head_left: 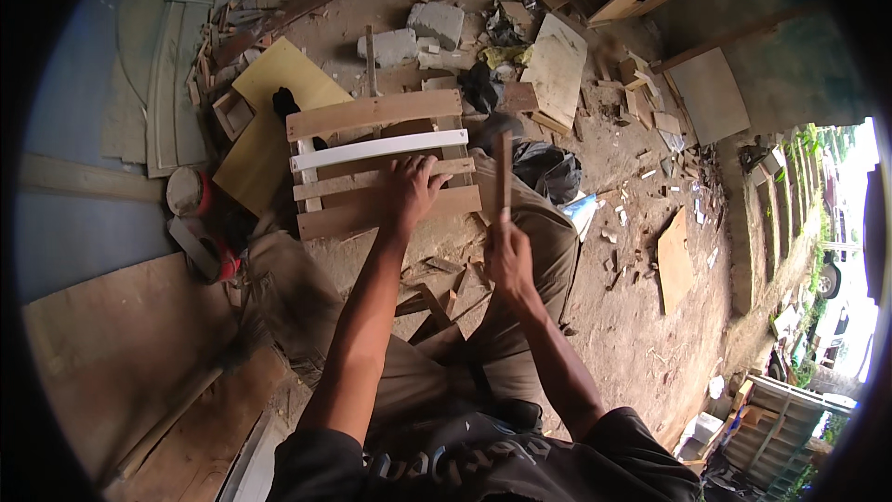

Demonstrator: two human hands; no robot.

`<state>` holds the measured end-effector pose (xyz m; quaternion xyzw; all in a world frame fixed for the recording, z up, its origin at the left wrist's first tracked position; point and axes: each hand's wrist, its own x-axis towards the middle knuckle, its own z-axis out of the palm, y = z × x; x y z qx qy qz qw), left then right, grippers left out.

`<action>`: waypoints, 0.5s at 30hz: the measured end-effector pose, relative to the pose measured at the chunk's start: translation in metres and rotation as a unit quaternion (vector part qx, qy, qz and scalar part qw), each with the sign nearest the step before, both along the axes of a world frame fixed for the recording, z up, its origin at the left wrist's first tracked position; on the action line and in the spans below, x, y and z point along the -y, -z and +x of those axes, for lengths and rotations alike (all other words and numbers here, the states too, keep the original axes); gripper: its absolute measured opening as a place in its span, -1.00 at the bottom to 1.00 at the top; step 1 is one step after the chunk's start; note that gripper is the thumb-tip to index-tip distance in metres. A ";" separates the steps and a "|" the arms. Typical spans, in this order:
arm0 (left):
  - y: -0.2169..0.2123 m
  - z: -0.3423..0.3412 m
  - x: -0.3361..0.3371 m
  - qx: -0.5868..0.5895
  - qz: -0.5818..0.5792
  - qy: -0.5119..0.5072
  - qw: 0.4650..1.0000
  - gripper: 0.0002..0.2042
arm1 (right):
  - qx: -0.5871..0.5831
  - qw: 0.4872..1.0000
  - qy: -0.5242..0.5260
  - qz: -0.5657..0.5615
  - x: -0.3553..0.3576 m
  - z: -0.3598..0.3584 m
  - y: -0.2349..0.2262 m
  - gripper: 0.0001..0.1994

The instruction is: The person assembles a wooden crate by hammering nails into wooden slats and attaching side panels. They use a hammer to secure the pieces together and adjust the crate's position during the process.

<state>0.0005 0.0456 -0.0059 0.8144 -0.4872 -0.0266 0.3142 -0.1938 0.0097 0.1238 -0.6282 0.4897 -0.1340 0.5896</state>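
- Fingers of the left hand: slightly parted, laid over the narrow brown slat; undersides hidden, so cannot tell whether they clamp it.
- Fingers of the right hand: closed round a wooden-handled tool, handle raised just beside the frame's right end. Head blurred; type uncertain, hammer-like.
- Slatted wooden frame: in front of the torso, near the knees. Four slats run crosswise over pale end pieces; one is a white slat, the others brown. Support beneath not clear.
- Handling (judgement): probably light for its span; slats stiff but thin, likely to flex or split near the ends. Dry, rough-looking wood should not slip; the white slat may be smoother.
- Hold (judgement): best over a slat close to an end piece, where it is backed; mid-span gives more. To lift, take both end pieces. Watch for splinters.
- Between the legs: loose wood offcuts on the dirt floor.
- Beyond the frame: yellow board to the left, black plastic bag to the right, grey blocks farther off.
- Far left: red-and-white bucket, near the wall.
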 end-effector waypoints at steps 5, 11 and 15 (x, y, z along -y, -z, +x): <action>0.005 0.006 0.002 0.026 -0.030 -0.005 0.999 -0.61 | 0.345 0.927 -0.056 -0.136 0.000 -0.010 -0.031 -0.57; 0.001 0.001 0.010 0.024 -0.044 0.001 0.999 -0.60 | -0.126 0.988 -0.021 -0.083 0.003 -0.047 0.092 -0.50; 0.004 0.009 0.008 0.044 -0.053 -0.026 0.997 -0.61 | 0.067 0.995 0.068 0.018 -0.008 -0.029 0.034 -0.49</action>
